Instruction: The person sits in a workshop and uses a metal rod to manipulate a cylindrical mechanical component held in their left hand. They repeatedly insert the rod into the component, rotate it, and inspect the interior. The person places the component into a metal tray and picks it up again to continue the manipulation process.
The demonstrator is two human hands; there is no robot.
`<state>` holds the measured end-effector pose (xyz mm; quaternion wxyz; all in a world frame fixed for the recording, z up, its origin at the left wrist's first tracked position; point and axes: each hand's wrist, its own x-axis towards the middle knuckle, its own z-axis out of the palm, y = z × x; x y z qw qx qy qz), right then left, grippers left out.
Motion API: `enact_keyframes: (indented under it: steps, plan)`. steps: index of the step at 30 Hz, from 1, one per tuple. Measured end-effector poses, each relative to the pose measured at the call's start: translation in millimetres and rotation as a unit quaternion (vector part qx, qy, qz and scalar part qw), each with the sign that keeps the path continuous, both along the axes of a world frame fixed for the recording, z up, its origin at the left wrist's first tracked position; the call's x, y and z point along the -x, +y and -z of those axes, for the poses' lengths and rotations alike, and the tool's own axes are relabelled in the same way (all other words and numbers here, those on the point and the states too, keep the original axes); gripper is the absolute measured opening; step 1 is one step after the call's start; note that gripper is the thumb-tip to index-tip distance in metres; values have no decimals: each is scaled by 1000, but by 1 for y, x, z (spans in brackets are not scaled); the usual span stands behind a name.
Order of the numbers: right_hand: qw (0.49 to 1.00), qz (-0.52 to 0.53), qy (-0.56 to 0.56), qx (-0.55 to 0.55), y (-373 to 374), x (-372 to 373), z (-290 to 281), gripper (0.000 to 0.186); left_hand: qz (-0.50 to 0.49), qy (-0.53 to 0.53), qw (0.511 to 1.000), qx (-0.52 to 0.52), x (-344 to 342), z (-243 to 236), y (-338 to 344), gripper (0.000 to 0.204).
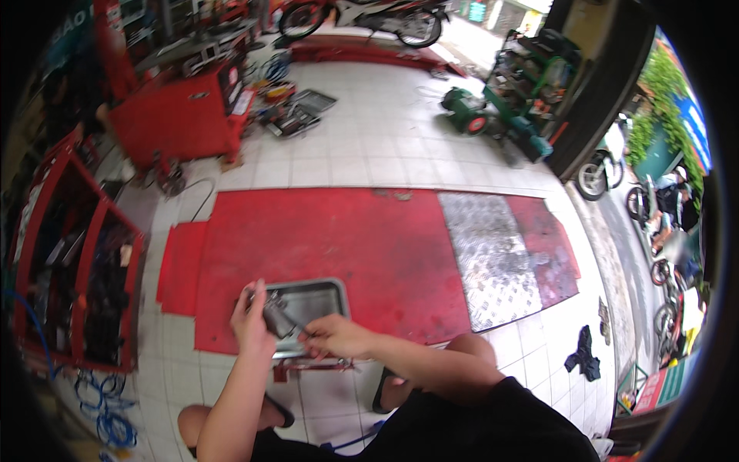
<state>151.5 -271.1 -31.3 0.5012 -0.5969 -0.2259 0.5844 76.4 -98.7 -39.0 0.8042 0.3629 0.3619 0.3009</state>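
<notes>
Grey metal showed in the left hand (252,322), whose grip was closed around a small dark cylindrical part (275,318) held just above the near left corner of a shallow steel tray (327,291). The right hand (332,336) reached in from the right, its fingertips (305,333) pinched together at the lower end of the same part; whether they held a small tool there was too blurred to tell. The tray lay on a red floor platform (354,239) at its near edge, with a strip of diamond-patterned metal plate (489,258) set into the platform to the right. The person crouched over white floor tiles (369,138), knees and sandals at the lower edge. A dark rag (583,356) lay on the tiles well to the right. A red tool cabinet (181,115) stood far off on the left, and a red shelving frame (77,277) sat close on that side, with blue hose (108,420) coiled below it.
</notes>
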Motion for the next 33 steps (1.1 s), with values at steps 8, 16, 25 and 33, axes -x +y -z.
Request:
enact_keyframes:
  steps: [8,16,25,33]
  plan:
    - [994,-14,-111,-4,-3,1,-17,28,10,17,1000,1,2,-6,0,23]
    - [999,-43,-7,-10,0,-1,-10,30,18,21,1000,4,5,4,1,18]
    - [995,-79,-61,15,-1,-9,-7,26,36,14,999,10,3,9,0,19]
    - [985,-92,141,25,2,-10,-22,32,53,23,998,20,8,24,7,29]
